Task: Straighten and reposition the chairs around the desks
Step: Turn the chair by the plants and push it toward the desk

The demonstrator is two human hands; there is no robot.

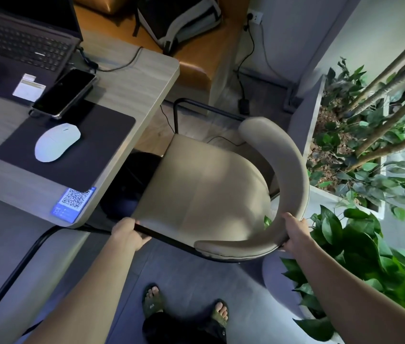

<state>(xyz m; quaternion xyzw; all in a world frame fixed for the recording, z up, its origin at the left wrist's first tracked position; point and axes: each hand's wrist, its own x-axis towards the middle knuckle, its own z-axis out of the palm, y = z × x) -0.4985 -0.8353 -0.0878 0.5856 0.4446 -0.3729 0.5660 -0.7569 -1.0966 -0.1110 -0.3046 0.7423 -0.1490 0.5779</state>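
Observation:
A beige padded chair (204, 189) with a curved backrest and a thin black metal frame stands at the corner of a light wood desk (132, 95), its seat front partly under the desk edge. My left hand (128, 233) grips the black frame bar at the chair's near left side. My right hand (296, 234) grips the curved backrest at its near right end. Both arms reach forward from the bottom of the view.
On the desk lie a laptop (22, 38), a phone (65, 93), a white mouse (56, 142) on a dark pad and a QR sticker (73, 203). Potted plants (360, 244) crowd the right side. A backpack (179, 18) sits on an orange bench behind. Cables run across the floor.

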